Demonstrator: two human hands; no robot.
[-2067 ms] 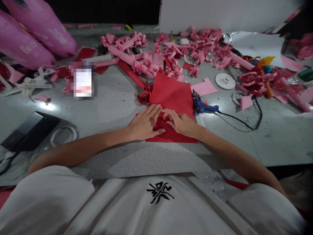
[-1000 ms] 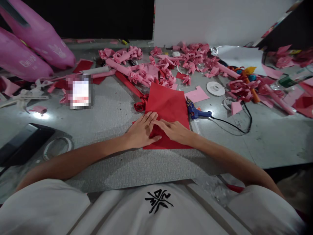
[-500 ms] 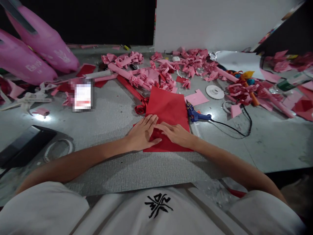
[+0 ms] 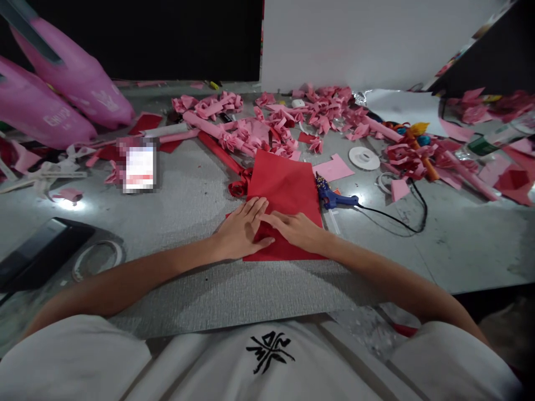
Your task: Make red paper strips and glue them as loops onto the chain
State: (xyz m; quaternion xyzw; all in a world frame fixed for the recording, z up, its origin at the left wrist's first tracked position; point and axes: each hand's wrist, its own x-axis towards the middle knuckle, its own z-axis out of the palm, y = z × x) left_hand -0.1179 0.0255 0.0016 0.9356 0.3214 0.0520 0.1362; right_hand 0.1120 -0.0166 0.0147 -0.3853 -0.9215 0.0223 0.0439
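A sheet of red paper [image 4: 284, 178] lies on the grey table in front of me, with the edge of more red paper showing at its left. My left hand [image 4: 242, 229] rests flat across the sheet's left side, fingers stretched out and thumb spread. From the right, my right hand [image 4: 298, 229] presses on the same sheet. Its index finger reaches out to the left hand's fingertips, while its other fingers are partly hidden beneath it. A blue glue gun [image 4: 336, 199] sits against the sheet's right edge, its black cord trailing right.
Pink paper flowers and rolled tubes [image 4: 251, 131] are heaped along the back. Pink bottles [image 4: 79, 78] stand at the far left, above a black device [image 4: 42, 250] and a tape roll [image 4: 98, 259]. A white spool [image 4: 364, 159] and a plastic bottle [image 4: 497, 136] are to the right.
The whole view has shifted slightly. Both hands keep nearly the same place on the red paper.
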